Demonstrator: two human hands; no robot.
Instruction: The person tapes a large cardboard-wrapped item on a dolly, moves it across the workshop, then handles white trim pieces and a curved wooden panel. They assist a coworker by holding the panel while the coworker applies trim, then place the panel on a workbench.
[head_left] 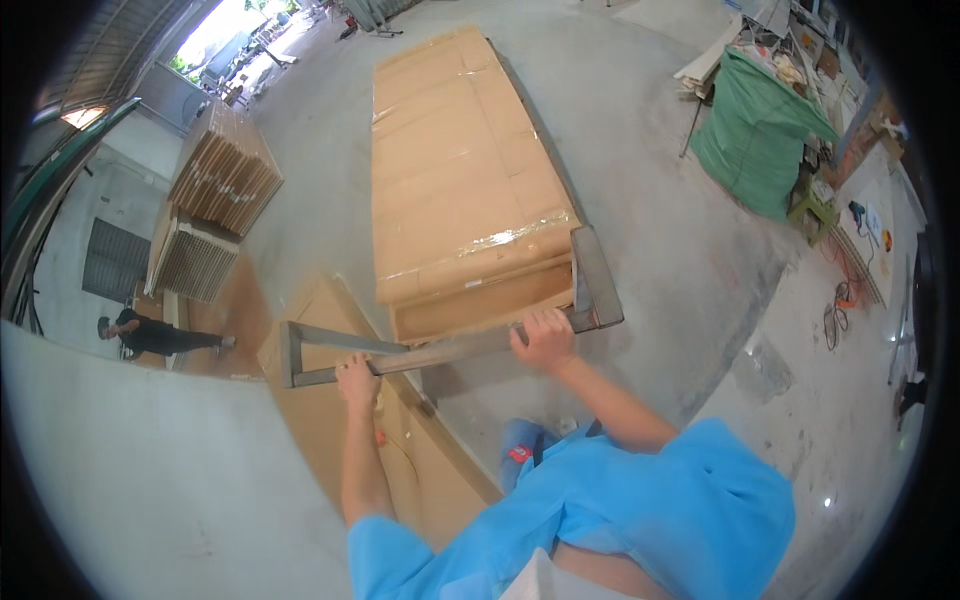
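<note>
A grey square-tube metal frame (452, 350) with bent ends crosses in front of me at waist height. My left hand (358, 381) is closed round its bar near the left end. Further right, my right hand (545, 340) grips the same bar close to the upright end piece. Just beyond the bar lies a long, flat cardboard-wrapped package (462, 170), bound with clear tape. The frame's right end overlaps the package's near right corner in view; whether they touch I cannot tell. Below my left arm is a long brown cardboard panel (425, 460).
Stacks of cardboard-edged panels (225, 165) stand at the left, with a person in dark clothes (165, 332) near them. A green cloth-covered pile (755, 135) is at the far right. Near it are a green stool (815, 212) and a cable (838, 318) on the floor.
</note>
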